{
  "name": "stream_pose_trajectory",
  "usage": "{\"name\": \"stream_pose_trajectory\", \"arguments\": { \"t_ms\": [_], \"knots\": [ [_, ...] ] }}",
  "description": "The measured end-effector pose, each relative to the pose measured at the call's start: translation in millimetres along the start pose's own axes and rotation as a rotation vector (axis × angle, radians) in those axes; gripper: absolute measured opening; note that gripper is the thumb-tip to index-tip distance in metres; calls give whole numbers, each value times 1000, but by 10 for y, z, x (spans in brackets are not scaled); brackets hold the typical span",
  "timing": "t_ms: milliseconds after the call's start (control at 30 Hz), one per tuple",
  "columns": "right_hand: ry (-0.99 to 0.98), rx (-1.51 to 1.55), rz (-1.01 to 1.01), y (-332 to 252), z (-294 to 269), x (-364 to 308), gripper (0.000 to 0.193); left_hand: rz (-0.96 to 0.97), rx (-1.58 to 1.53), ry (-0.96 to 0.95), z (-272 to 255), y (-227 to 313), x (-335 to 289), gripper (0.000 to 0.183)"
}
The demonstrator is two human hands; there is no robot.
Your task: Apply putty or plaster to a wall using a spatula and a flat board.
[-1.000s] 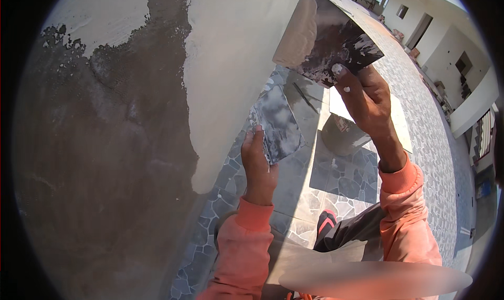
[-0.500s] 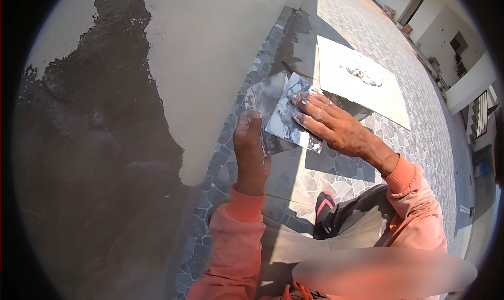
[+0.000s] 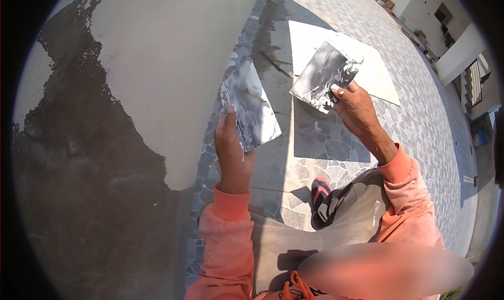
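Observation:
My left hand [image 3: 234,153] grips a flat rectangular putty blade [image 3: 256,116] by its left edge, and a lump of white putty [image 3: 254,83] clings to its upper right side. Apart from it, to the right, my right hand [image 3: 358,110] holds a second putty blade [image 3: 321,74] at its lower right edge, thumb on the smeared face. White paste coats the far edge of that blade, and my right fingers behind it are mostly hidden. Left of both hands stands a wall with a smooth pale coat [image 3: 168,74] and a rough dark grey area [image 3: 89,190].
A white board [image 3: 380,82] lies beyond my right hand, partly hidden by the blade. Stone-patterned paving [image 3: 420,137] stretches away to the right. A dark thin strip [image 3: 274,64] rests near the wall's foot. My sandalled foot [image 3: 319,195] is below.
The two blades, overlapping before, are now apart. My right hand has moved up and right and turned its blade over; putty now shows on the left blade.

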State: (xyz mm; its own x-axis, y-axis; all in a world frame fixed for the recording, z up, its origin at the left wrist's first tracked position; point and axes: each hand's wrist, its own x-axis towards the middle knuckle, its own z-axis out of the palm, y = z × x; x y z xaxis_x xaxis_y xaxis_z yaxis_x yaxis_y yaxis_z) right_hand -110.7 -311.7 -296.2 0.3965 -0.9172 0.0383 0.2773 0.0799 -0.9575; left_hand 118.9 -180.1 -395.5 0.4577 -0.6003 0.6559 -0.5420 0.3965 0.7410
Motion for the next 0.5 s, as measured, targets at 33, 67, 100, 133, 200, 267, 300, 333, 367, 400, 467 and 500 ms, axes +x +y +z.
{"name": "stream_pose_trajectory", "arguments": {
  "t_ms": [33,67,100,133,200,267,300,333,367,400,467,500],
  "knots": [
    [9,1,-2,2,70,-34,24,1,-5,-7,65,-22,-31,53],
    [8,100,45,-5,141,-49,20,-300,-491,48,131,-13,-41,45],
    [7,199,91,-21,225,-75,17,-605,-975,102,189,2,-50,39],
    [14,248,89,-50,324,-117,13,-609,-971,95,223,94,-27,39],
    [49,287,113,-22,268,-83,12,-704,-1269,60,319,462,88,44],
    [65,343,112,64,348,-106,14,-796,-1323,8,357,536,109,40],
    [74,337,146,90,411,-138,15,-825,-1327,42,383,559,100,38],
    [67,338,187,113,518,-168,16,-844,-1318,91,363,615,114,35],
    [55,315,202,125,545,-196,16,-857,-1221,246,451,796,179,33],
    [43,291,218,147,553,-211,17,-856,-1271,153,472,676,123,31],
    [44,290,242,222,557,-180,17,-886,-1214,109,497,708,128,28],
    [10,276,275,253,546,-160,16,-890,-1209,103,508,694,120,28]
  ]
}}
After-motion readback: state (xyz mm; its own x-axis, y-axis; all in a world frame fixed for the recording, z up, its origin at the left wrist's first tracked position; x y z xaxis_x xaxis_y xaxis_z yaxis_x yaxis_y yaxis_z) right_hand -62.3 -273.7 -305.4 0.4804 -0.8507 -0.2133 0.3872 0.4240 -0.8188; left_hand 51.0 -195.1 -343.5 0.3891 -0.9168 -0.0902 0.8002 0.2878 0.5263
